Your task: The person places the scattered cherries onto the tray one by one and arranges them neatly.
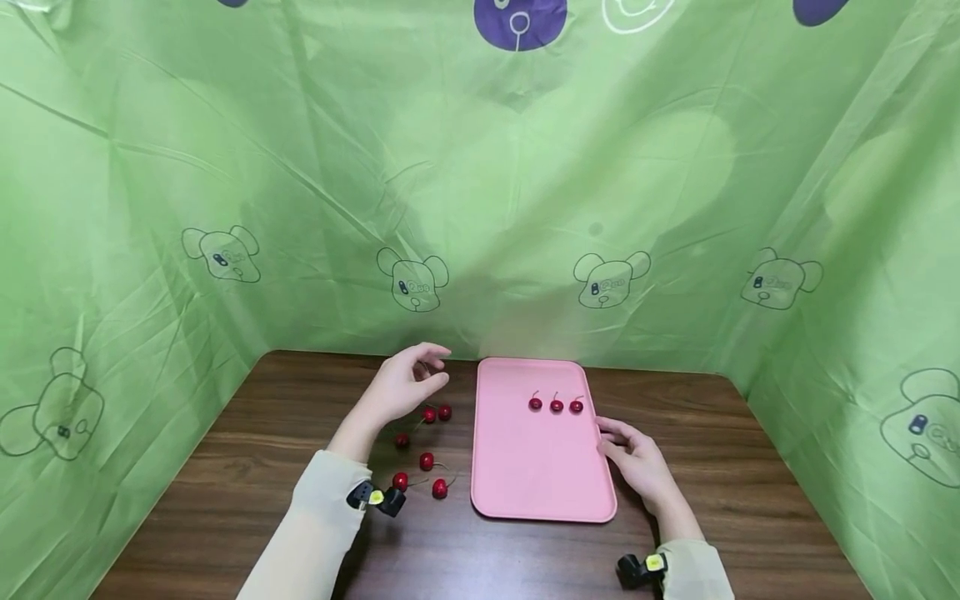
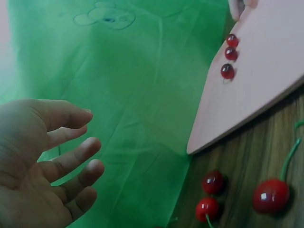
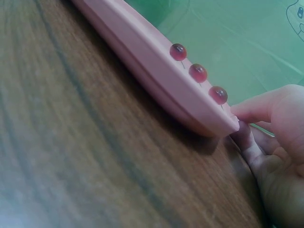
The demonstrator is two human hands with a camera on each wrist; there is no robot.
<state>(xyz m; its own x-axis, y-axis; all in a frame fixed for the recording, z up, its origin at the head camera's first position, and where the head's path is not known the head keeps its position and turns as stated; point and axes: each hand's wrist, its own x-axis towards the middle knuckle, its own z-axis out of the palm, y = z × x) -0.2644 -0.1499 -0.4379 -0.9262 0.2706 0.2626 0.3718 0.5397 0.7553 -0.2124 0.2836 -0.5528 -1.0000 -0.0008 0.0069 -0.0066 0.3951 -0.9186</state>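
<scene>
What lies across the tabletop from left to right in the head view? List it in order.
Left hand → loose cherries on the wooden table → pink tray → three cherries in a row on the tray → right hand at the tray's right edge.

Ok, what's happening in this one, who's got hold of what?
A person sits at a wooden table with a pink tray in front of them. Three cherries lie in a row on the tray; six more loose cherries lie on the table to its left. The right hand holds the tray's right edge, thumb on the rim. The left hand hovers above the loose cherries, fingers relaxed and holding nothing.
</scene>
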